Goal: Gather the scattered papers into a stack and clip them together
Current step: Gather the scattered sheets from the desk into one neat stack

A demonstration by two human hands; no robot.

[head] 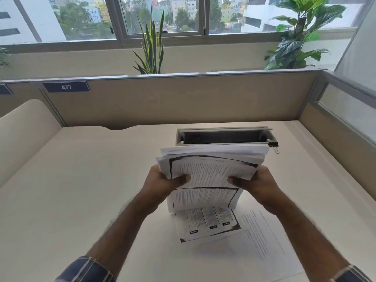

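Hands grip an uneven stack of white printed paper sheets (211,171) above the cream laminate table (81,180). Left hand (162,181) holds the left edge of the stack, thumb on the top sheet and fingers hidden beneath. Right hand (257,181) holds the right edge in the same manner, thumb pressed on the printed face. Sheets in the stack are not aligned; edges fan out at the far side, and the near portion bows downward toward the table. Two loose white printed sheets lie flat on the table below the stack: one with dark photocopy borders (207,224), and one with plain text (264,237) to its right, partly overlapped by the first. A black binder clip with silver wire handles (273,145) sits at the right end of the rectangular metal cable-access box (223,136) recessed in the table, just beyond the stack. A beige partition panel (183,98) bearing a dark label reading 477 (66,87) stands behind the table.
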